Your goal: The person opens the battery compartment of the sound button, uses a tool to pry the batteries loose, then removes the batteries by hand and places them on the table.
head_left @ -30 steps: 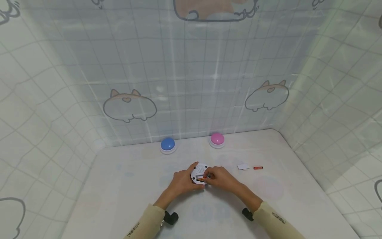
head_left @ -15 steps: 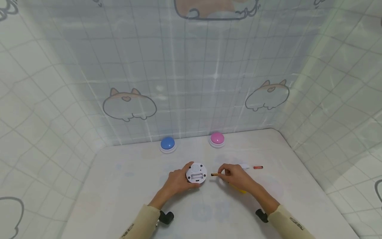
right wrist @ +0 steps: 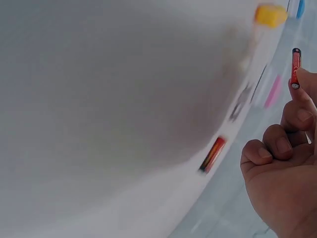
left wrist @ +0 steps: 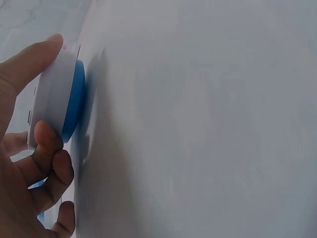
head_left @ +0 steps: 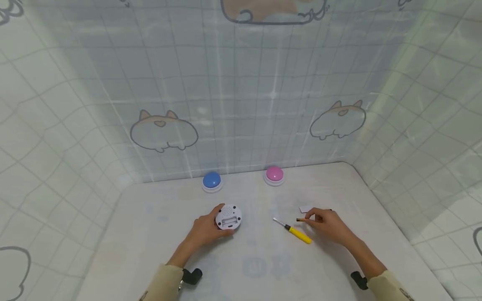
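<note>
My left hand grips a round white push-button device by its sides, fingers on the far side and thumb on the near side. Its underside faces up, showing speaker holes, dark feet and an uncovered battery slot with no battery in it. In the left wrist view its blue dome points down to the table. Further right, my right hand pinches a small red battery between thumb and forefinger, above the table. A second red battery lies on the table, mostly hidden behind that hand in the head view.
A yellow-handled screwdriver lies between the hands. The small white cover lies just behind the right hand. Along the back edge stand a blue push button and a pink one, before a patterned curtain.
The right hand has drawn the battery out of the slot and carried it right, uncovering the screwdriver. The left hand has shifted left with the device.
</note>
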Tool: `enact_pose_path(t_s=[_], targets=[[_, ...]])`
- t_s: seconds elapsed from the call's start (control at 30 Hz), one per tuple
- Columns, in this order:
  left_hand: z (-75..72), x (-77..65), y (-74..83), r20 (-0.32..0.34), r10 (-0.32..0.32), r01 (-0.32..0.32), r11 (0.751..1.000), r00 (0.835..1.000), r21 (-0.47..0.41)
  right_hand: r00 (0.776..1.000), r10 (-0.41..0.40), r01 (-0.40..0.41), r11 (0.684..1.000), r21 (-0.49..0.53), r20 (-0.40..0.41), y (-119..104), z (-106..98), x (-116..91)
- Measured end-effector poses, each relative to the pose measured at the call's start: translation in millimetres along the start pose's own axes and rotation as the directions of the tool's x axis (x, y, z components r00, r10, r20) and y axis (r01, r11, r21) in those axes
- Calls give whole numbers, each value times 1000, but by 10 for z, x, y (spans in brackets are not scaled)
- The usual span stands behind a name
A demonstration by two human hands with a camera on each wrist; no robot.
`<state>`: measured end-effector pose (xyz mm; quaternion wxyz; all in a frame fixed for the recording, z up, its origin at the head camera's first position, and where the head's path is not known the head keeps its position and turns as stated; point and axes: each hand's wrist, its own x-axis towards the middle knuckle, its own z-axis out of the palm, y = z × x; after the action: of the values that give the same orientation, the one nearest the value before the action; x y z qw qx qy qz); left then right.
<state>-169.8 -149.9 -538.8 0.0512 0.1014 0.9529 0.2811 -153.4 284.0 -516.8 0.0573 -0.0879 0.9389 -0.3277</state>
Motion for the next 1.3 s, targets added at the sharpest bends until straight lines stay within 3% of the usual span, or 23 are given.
enact_pose_path(t_s=[0.27,0.5,0.97,1.3], targets=[[-185,-70,-252,-18,-91,91,996,996,-10,999,44,-45,999,-18,-32,350,-165,-116],[-318,-157,-428,-17,-124,124,992,992,-7,999,28,-30,999,-44,-24,512,-269,-144],[-705,-401,-860,4,-199,199,980,980,22,996,92,-92,993,-73,0,686,-407,-139],[-786,-473,-970,22,-207,206,978,978,23,990,140,-139,988,-68,12,768,-377,-125]])
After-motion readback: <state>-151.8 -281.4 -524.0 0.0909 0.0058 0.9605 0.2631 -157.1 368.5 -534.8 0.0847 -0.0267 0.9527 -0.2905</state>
